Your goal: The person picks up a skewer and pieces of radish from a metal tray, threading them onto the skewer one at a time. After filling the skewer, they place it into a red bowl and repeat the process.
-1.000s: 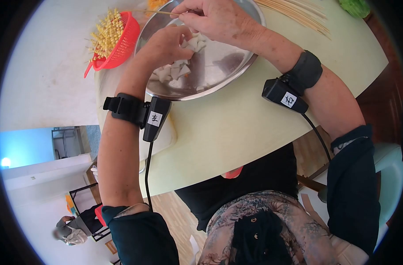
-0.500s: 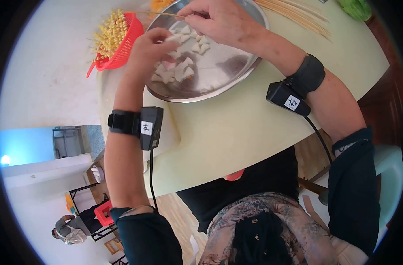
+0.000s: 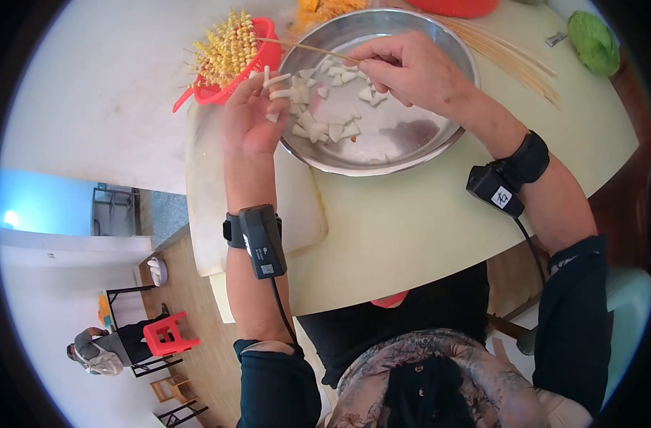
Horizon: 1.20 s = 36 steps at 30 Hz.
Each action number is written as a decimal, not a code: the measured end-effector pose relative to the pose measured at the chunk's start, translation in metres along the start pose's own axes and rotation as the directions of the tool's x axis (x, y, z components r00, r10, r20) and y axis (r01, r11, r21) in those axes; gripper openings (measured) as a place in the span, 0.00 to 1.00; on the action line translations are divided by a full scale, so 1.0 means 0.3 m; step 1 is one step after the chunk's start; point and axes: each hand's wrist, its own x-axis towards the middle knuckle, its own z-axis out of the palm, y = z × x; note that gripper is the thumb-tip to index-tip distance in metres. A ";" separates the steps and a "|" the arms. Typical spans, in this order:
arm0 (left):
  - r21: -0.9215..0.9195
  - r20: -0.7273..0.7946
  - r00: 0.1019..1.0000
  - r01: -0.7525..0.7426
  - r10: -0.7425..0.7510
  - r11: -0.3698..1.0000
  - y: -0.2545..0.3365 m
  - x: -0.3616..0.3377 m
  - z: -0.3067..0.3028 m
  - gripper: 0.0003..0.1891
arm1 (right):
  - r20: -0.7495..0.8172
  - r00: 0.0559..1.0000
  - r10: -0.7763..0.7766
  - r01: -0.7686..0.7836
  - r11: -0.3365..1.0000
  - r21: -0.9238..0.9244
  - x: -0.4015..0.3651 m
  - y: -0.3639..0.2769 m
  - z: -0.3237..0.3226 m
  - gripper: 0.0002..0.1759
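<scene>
A thin wooden skewer (image 3: 308, 48) is pinched in my right hand (image 3: 414, 75), above the large round metal basin (image 3: 382, 170). The skewer points left toward a red basket. My left hand (image 3: 253, 121) is at the basin's left rim, palm turned up and fingers curled around several white cut pieces (image 3: 277, 80). One of these pieces is long and narrow. More white pieces (image 3: 317, 130), flat and roughly triangular, lie in the left and back parts of the basin.
Filled skewers (image 3: 226, 53) stand in the red basket (image 3: 267, 53) at back left. Bare skewers (image 3: 507, 53) lie right of the basin, near a green vegetable (image 3: 593, 43). Orange shreds (image 3: 325, 11) sit behind. A white board (image 3: 304, 214) lies in front. Another person (image 3: 104, 349) is far left.
My left hand has come out from over the pieces to the basin's left edge and turned palm up, with white pieces showing in it. My right hand still holds the skewer. The view has shifted.
</scene>
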 end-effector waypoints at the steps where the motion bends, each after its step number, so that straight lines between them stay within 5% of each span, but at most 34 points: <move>1: -0.003 0.006 1.000 -0.005 0.005 1.000 -0.006 0.001 0.005 0.12 | 0.001 1.000 -0.005 0.005 1.000 -0.006 0.005 0.013 0.004 0.15; 6: 0.056 0.265 0.955 0.122 -0.133 0.991 -0.059 -0.003 0.037 0.12 | -0.062 0.998 -0.011 0.021 0.987 0.159 0.007 0.023 0.026 0.14; 9: 0.092 0.240 0.968 0.048 -0.069 0.995 -0.124 -0.016 0.083 0.12 | 0.088 0.981 0.174 -0.194 0.918 0.345 -0.005 -0.018 0.012 0.16; 15: -0.036 0.214 0.977 -0.013 0.020 0.999 -0.210 -0.042 0.141 0.10 | 0.076 0.979 0.189 -0.200 0.816 0.543 -0.007 -0.025 0.014 0.16; 25: 0.023 -0.059 0.995 -0.084 0.085 0.996 -0.269 -0.051 0.135 0.07 | 0.066 0.993 0.093 -0.112 0.904 0.414 -0.022 -0.019 0.036 0.11; 33: 0.074 0.039 0.998 -0.050 0.047 0.996 -0.257 -0.076 0.132 0.08 | -0.054 0.998 -0.022 0.028 0.993 0.112 -0.025 -0.016 0.056 0.11; 36: 0.142 0.073 0.996 -0.055 0.045 0.988 -0.261 -0.071 0.137 0.08 | -0.124 0.992 -0.010 0.039 0.972 0.232 -0.018 -0.025 0.046 0.11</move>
